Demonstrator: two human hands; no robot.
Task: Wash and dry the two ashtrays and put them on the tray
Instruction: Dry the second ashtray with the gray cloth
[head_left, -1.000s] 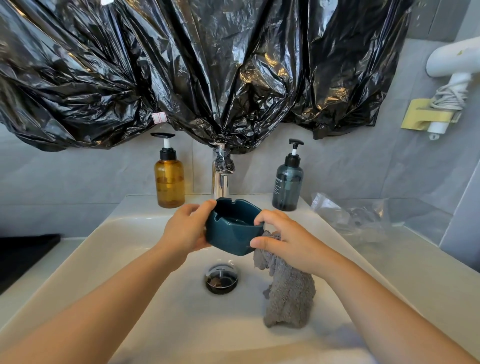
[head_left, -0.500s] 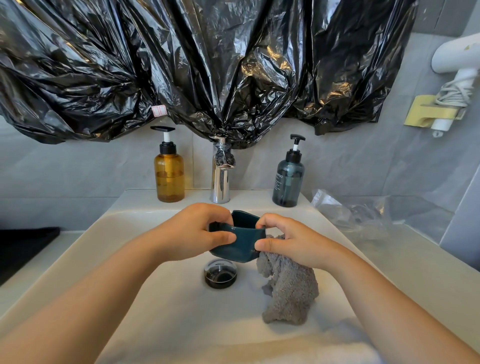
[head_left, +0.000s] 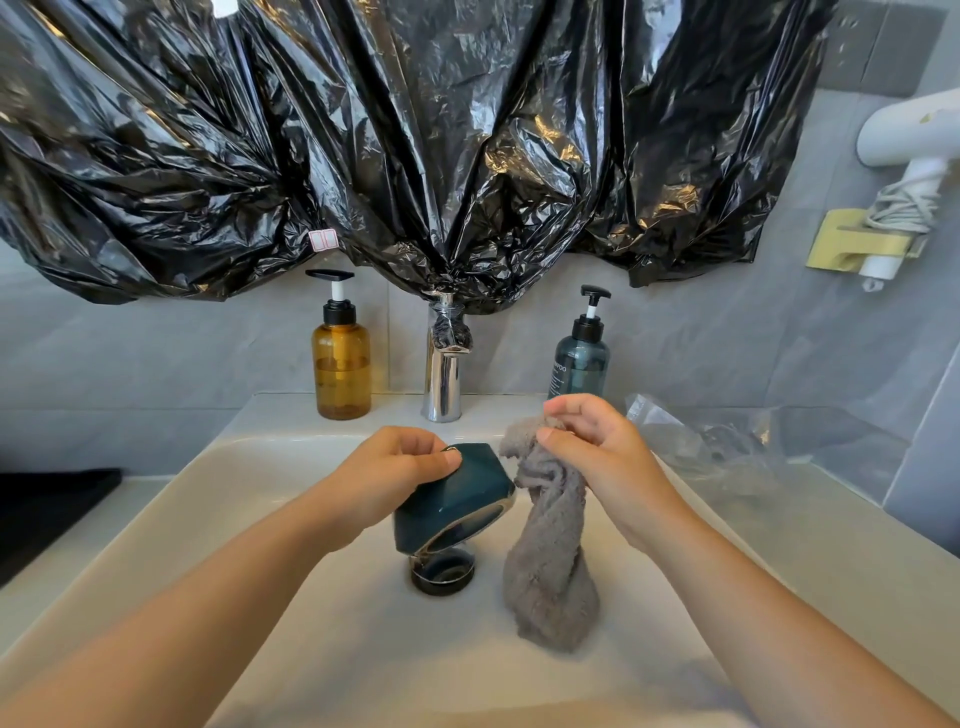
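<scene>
What changed: a moment ago both hands held the ashtray (head_left: 457, 499) with its open side up. Now it is tipped over, and only one hand holds it.
Left grip (head_left: 395, 467): fingers curl round the ashtray and hold it in front of the tap (head_left: 442, 379), right above the drain (head_left: 442, 571).
Right grip (head_left: 592, 447): it has let go of the ashtray and now pinches the top of the grey cloth (head_left: 550, 551), in front of the tap and a bit to the right.
Cloth: it hangs down in a twist just beside the ashtray. Its low end seems to touch the sink floor.
What this means: I think water is being tipped out and the drying comes next. This ashtray is not on a tray yet.
Not seen: the second ashtray and the tray.
Sink (head_left: 260, 519): white, in front of the tap, with the dark drain in it and the cloth's end.
Amber bottle (head_left: 341, 371): left of the tap, part full of liquid.
Blue-grey bottle (head_left: 581, 364): right of the tap. I cannot tell how full it is.
Clear bag (head_left: 727, 441): far right of the tap on the desk, with something dark inside, too blurry to name.
Black plastic (head_left: 415, 130): it hangs above the tap.
</scene>
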